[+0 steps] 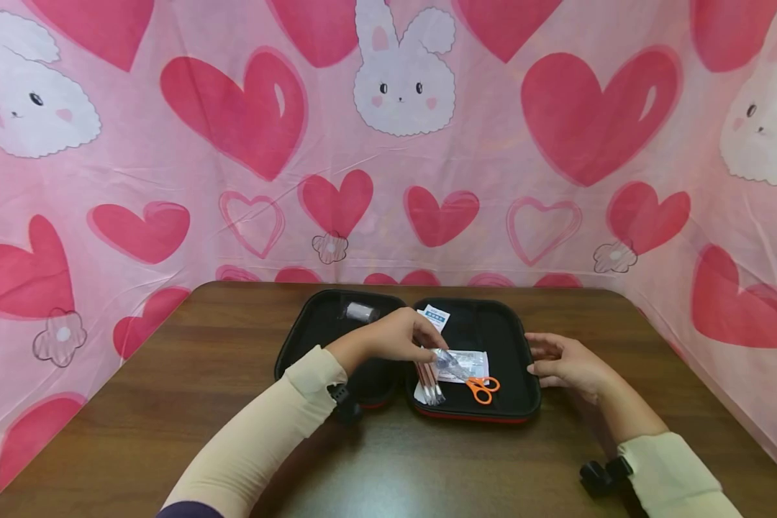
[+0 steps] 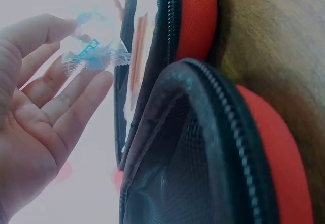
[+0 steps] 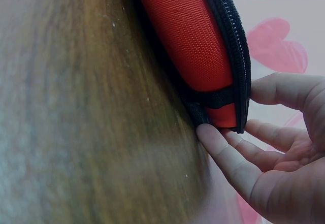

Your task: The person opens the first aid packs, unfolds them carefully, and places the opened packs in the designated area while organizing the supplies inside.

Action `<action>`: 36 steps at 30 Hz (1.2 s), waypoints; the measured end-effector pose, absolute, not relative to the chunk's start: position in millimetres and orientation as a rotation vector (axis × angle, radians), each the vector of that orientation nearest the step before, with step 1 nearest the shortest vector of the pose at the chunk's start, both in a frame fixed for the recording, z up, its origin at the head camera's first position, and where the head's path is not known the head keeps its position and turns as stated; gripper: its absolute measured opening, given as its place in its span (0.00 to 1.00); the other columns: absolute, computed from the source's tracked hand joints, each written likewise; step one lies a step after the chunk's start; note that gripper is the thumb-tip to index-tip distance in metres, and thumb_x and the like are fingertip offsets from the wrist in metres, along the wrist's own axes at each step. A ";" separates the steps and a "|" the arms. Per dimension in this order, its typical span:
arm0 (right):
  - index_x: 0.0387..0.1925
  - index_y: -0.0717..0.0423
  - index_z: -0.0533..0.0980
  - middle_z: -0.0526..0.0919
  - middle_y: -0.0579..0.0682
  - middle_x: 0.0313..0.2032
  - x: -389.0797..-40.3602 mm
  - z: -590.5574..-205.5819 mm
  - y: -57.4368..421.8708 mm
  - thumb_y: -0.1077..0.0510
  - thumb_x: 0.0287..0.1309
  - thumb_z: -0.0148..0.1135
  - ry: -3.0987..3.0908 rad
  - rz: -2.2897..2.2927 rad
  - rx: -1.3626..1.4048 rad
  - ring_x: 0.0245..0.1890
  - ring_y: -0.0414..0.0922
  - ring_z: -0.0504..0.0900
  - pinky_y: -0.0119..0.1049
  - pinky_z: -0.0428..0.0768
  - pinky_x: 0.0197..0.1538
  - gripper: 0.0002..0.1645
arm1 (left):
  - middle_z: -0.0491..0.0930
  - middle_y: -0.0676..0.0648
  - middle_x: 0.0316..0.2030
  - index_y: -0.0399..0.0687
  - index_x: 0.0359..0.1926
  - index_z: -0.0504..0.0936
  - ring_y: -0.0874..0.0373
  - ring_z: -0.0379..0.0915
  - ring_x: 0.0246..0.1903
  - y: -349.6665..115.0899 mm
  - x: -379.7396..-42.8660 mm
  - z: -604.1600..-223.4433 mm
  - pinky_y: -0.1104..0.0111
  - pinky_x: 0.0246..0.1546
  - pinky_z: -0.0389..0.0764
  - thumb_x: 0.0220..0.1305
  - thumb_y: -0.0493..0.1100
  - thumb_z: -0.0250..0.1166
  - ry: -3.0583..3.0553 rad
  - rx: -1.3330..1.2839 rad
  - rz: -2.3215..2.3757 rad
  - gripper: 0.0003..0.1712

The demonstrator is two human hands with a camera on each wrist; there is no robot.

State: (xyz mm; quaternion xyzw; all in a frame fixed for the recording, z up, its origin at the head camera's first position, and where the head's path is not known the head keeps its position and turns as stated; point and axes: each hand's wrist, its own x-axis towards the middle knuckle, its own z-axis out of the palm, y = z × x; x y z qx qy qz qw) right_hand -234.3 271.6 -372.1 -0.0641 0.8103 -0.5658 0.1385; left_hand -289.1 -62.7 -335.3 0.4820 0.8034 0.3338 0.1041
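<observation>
My left hand (image 1: 398, 336) pinches a small clear plastic packet (image 2: 94, 49) with blue print between thumb and fingers, above the open black-lined case (image 1: 508, 338). In the head view the packet overlaps a pair of orange-handled scissors (image 1: 482, 390), whose blades it partly covers. Beneath lie a white printed packet (image 1: 473, 363), several thin wrapped sticks (image 1: 430, 385) and a blue-and-white sachet (image 1: 435, 316). My right hand (image 1: 573, 367) touches the case's right side with spread fingertips; in the right wrist view they meet the red shell (image 3: 188, 36) near its zipper and black strap.
The case's left half (image 1: 298, 338) lies open beside the right half, with a small clear-wrapped white item (image 1: 360, 311) in it. Both halves rest on a brown wooden table (image 1: 188, 374). A pink heart-and-rabbit cloth (image 1: 388, 158) hangs behind and at both sides.
</observation>
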 end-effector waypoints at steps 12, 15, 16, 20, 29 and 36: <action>0.70 0.73 0.52 0.64 0.77 0.61 -232.8 -372.6 270.7 0.67 0.57 0.66 2.331 -1.642 -0.188 0.44 0.49 0.81 0.44 0.84 0.45 0.46 | 0.85 0.50 0.35 0.41 0.44 0.86 0.65 0.77 0.33 -85.8 -288.1 -333.1 0.71 0.36 0.82 0.61 0.34 0.66 2.406 1.361 1.130 0.10; 0.70 0.73 0.51 0.65 0.77 0.61 -232.7 -373.6 270.9 0.68 0.57 0.65 2.326 -1.645 -0.200 0.44 0.49 0.81 0.44 0.84 0.44 0.46 | 0.84 0.50 0.35 0.41 0.45 0.86 0.64 0.76 0.31 -91.8 -288.1 -333.5 0.69 0.33 0.82 0.63 0.34 0.65 2.393 1.329 1.131 0.10; 0.70 0.74 0.51 0.65 0.77 0.61 -232.6 -373.9 270.9 0.68 0.58 0.65 2.325 -1.644 -0.206 0.44 0.49 0.81 0.44 0.84 0.44 0.46 | 0.84 0.50 0.35 0.41 0.46 0.86 0.64 0.75 0.31 -94.1 -288.1 -333.7 0.69 0.32 0.82 0.64 0.35 0.65 2.390 1.316 1.127 0.10; 0.71 0.73 0.50 0.65 0.77 0.60 -232.9 -373.9 270.4 0.68 0.58 0.64 2.324 -1.645 -0.208 0.43 0.49 0.81 0.44 0.84 0.44 0.46 | 0.83 0.50 0.37 0.41 0.47 0.86 0.63 0.74 0.31 -104.0 -287.4 -333.6 0.69 0.33 0.82 0.65 0.36 0.63 2.390 1.251 1.121 0.11; 0.71 0.74 0.50 0.65 0.77 0.60 -232.7 -373.8 271.1 0.68 0.58 0.64 2.331 -1.633 -0.213 0.44 0.49 0.81 0.44 0.84 0.44 0.46 | 0.82 0.48 0.37 0.43 0.52 0.83 0.56 0.78 0.36 -127.4 -284.7 -336.1 0.61 0.32 0.85 0.69 0.37 0.60 2.311 1.012 1.182 0.13; 0.71 0.74 0.50 0.65 0.77 0.60 -232.8 -373.2 270.1 0.68 0.58 0.64 2.329 -1.637 -0.213 0.44 0.49 0.81 0.44 0.84 0.44 0.45 | 0.82 0.46 0.37 0.44 0.51 0.84 0.51 0.79 0.35 -146.0 -285.1 -339.4 0.59 0.30 0.85 0.68 0.37 0.62 2.340 0.932 1.217 0.13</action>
